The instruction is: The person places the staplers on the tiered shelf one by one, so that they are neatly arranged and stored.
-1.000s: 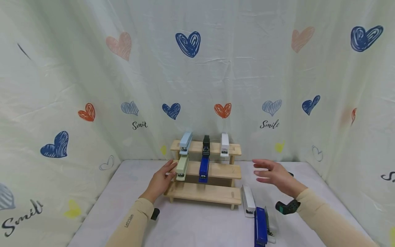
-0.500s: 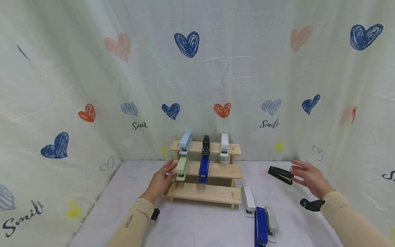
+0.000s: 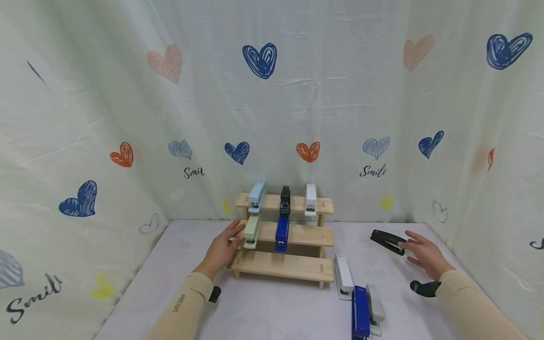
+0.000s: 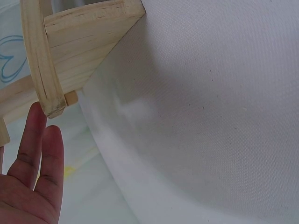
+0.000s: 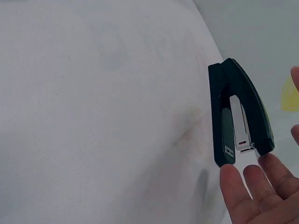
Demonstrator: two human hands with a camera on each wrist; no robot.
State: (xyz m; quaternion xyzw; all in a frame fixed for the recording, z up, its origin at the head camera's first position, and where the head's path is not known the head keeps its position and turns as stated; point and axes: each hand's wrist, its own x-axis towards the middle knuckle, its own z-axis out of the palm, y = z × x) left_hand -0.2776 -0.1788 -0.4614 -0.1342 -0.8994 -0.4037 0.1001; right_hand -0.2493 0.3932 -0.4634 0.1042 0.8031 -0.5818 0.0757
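My left hand (image 3: 220, 250) rests its straight fingers against the left side of a three-step wooden shelf (image 3: 280, 265), beside a pale green stapler (image 3: 252, 230) on the middle step. In the left wrist view, fingertips (image 4: 54, 140) lie near a wooden upright (image 4: 42, 60). At the right, a black stapler (image 3: 378, 236) lies on the table. My right hand (image 3: 427, 257) reaches its near end with extended, spread fingers. The right wrist view has the same black stapler (image 5: 252, 102) just beyond the fingertips (image 5: 231, 175); whether they touch it I cannot tell.
The top step bears light blue (image 3: 257, 194), black (image 3: 285, 198) and white (image 3: 310, 196) staplers. A dark blue stapler (image 3: 282, 232) is on the middle step. Right of the shelf lie white (image 3: 343, 276), blue (image 3: 360, 311) and greyish (image 3: 376, 304) staplers. A curtain (image 3: 272, 108) hangs behind.
My right hand has swung from beside the shelf rightward to the black stapler, then shifted slightly, its fingers spreading at the near end. The left hand stays at the shelf.
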